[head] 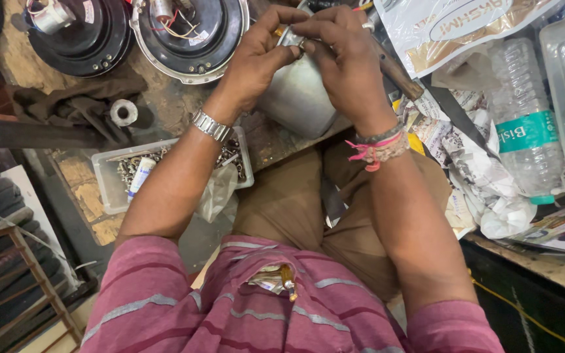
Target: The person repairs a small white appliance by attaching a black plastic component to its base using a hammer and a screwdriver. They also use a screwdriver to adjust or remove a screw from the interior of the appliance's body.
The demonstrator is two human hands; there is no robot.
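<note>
Seen from above, the left hand (256, 55) and right hand (341, 55) close their fingertips together on a small metal part (292, 37), pinching it steady atop a grey metal cylinder (299, 98) at the cluttered surface's (165, 104) edge.

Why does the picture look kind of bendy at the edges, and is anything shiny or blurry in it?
In the head view, the wide lens bends the edges, so the wooden frame leans. Soft, even light; no hard shadows. Glare glints on the wristwatch and the plastic bottle. The left hand and right hand look sharp; the striped shirt, nearest the camera, looks a little soft.
</note>
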